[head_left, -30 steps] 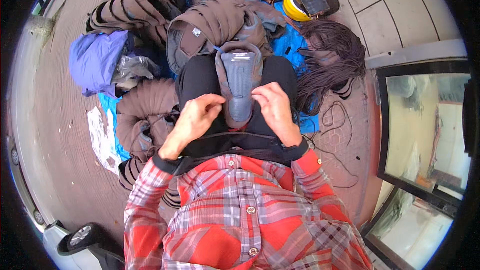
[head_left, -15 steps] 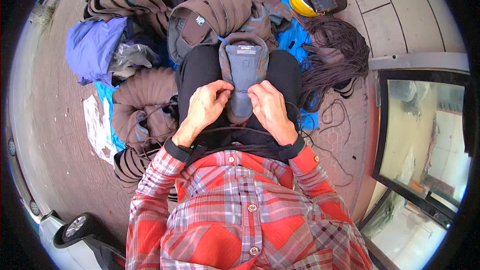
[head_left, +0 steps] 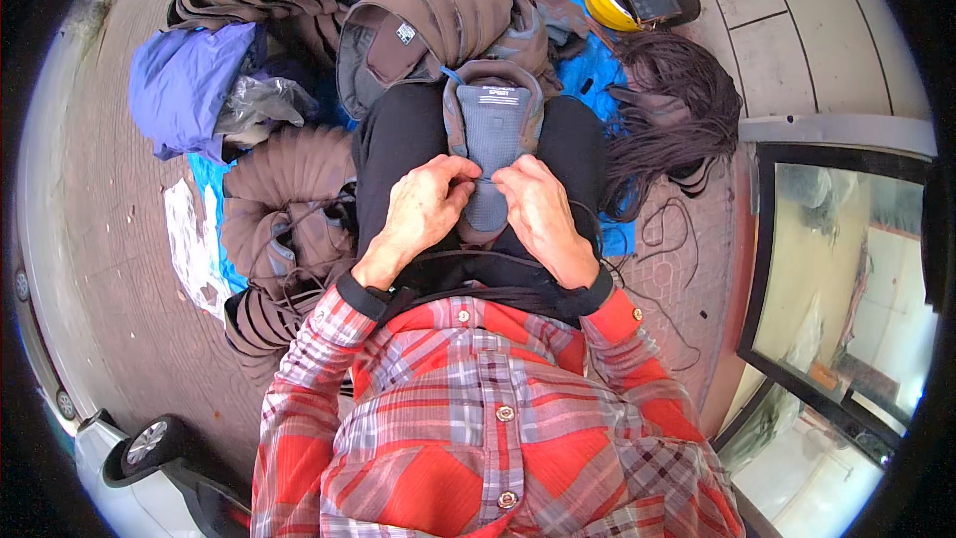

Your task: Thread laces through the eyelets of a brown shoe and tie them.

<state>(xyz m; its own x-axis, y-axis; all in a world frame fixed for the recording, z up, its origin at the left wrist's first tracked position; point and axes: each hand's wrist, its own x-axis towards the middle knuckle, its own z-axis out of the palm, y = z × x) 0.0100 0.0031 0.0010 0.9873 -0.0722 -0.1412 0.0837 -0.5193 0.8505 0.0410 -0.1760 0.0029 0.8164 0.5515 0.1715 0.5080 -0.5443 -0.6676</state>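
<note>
— Between two knees in black trousers, a brown shoe upper with a grey-blue mesh tongue rests toe toward its handler's waist. Which step is in hand?

— Close finger work, it appears: left hand and right hand meet the tongue midway along its opposite edges, thumbs pressed to fingertips. Whether they pinch lace or fabric, I cannot tell.

— And the next move?

— By my reading, it calls for level fingertips and a steady upper. Heaped dark-brown cords lie beyond the right knee.
</note>
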